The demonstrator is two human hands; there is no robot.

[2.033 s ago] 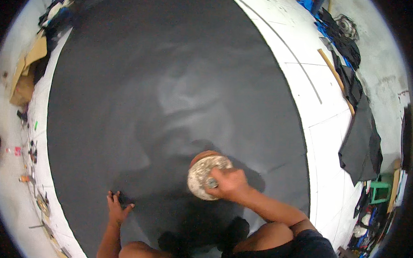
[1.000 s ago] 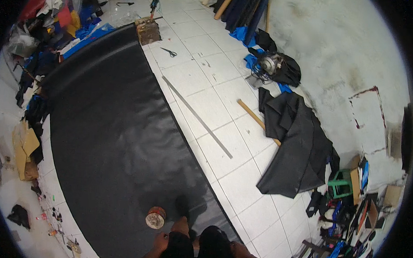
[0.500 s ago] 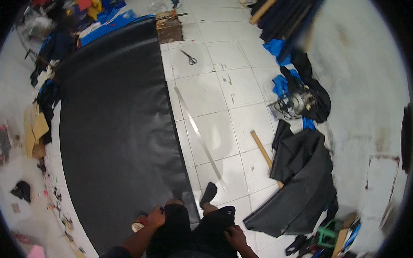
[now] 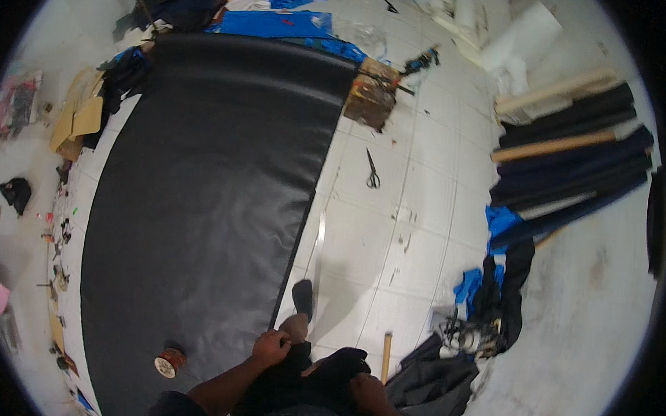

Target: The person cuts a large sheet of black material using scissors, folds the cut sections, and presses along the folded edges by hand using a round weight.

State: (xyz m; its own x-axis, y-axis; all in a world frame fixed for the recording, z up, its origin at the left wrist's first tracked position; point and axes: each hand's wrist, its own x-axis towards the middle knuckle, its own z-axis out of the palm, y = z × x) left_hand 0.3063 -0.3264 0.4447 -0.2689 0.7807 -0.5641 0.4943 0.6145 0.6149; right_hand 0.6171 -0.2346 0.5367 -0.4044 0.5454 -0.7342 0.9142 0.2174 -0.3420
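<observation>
My left hand (image 4: 271,348) is at my left knee, its fingers curled closed; what they hold, if anything, cannot be made out. Over my right thigh my right hand (image 4: 368,391) lies against the dark cloth of my legwear (image 4: 327,380), also closed, its grip hidden. A wide black sheet (image 4: 202,181), smooth like leatherette, is spread on the floor to the left, its far end rolled. On its near part stands a red-brown spool or tin (image 4: 170,363) with a pale top. Beside its right edge lie a long metal ruler (image 4: 320,240) and black scissors (image 4: 372,170).
A worn block (image 4: 371,99) sits at the sheet's far right corner. Fabric rolls (image 4: 569,157) lean along the right wall. Nearer are a motor-like machine (image 4: 475,338), crumpled black material (image 4: 437,388) and a wooden stick (image 4: 386,356). Cardboard (image 4: 78,122) and scraps line the left.
My view has swung to the right and up, so the floor things sit lower in it. My left hand has come away from beside the spool; both hands stay by my legs.
</observation>
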